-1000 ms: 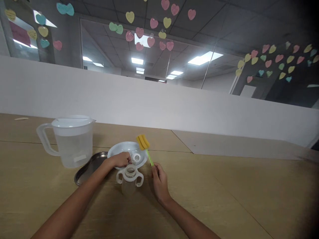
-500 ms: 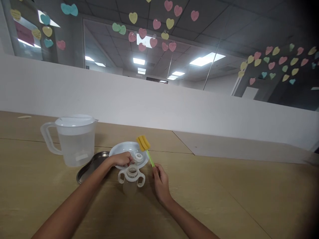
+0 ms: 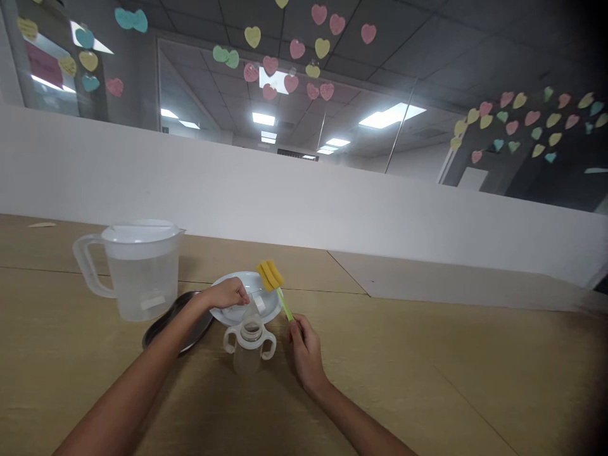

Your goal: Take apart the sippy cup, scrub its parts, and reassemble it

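Note:
In my right hand (image 3: 308, 351) is a sponge bottle brush (image 3: 270, 275) with a yellow head and a green handle, held head up. My left hand (image 3: 230, 292) is over the white bowl (image 3: 221, 315), its fingers pinched on a small clear, cone-shaped bottle part (image 3: 253, 308). A white piece shows right beside that part; whether the two are joined I cannot tell. A baby bottle (image 3: 247, 354) with two white handles and an uncovered mouth stands upright on the table, in front of the bowl and between my hands.
A lidded clear pitcher (image 3: 145, 278) of water stands at the left. Between it and the bowl lies a metal kidney-shaped tray (image 3: 197, 332), partly behind my left forearm. A white wall (image 3: 285, 196) with windows above it borders the table's (image 3: 403, 380) far side.
My left hand has risen a little out of the bowl with the clear part in its fingers. The white piece in the bowl area has tilted. My right hand and the brush stay nearly still.

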